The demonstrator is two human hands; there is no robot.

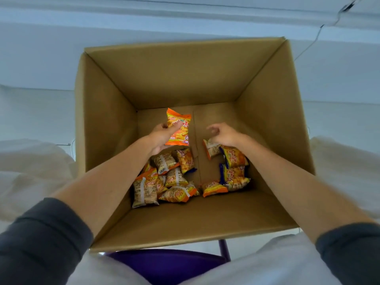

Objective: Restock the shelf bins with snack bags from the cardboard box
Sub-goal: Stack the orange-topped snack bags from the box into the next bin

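In the brown cardboard box point(164, 79), the left hand point(159, 137) gripped a glossy orange snack bag point(181, 136); the right hand point(226, 135), fingers point(211, 128) loose and empty, ought to pinch another gently.

dark grey sleeves point(43, 235); bare forearms point(115, 177)

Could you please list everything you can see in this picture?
box: 1, brown cardboard, centre, open
held bag: 1, orange, in left hand, above box floor
loose bags: roughly a dozen, orange, some blue-edged, two clusters on box floor
seat: 1, purple, under box's near edge
cable: 1, thin, top right
left hand: fingers grip held bag
right hand: fingers loosely curled, empty, over right cluster
sleeves: 2, dark grey, bottom corners
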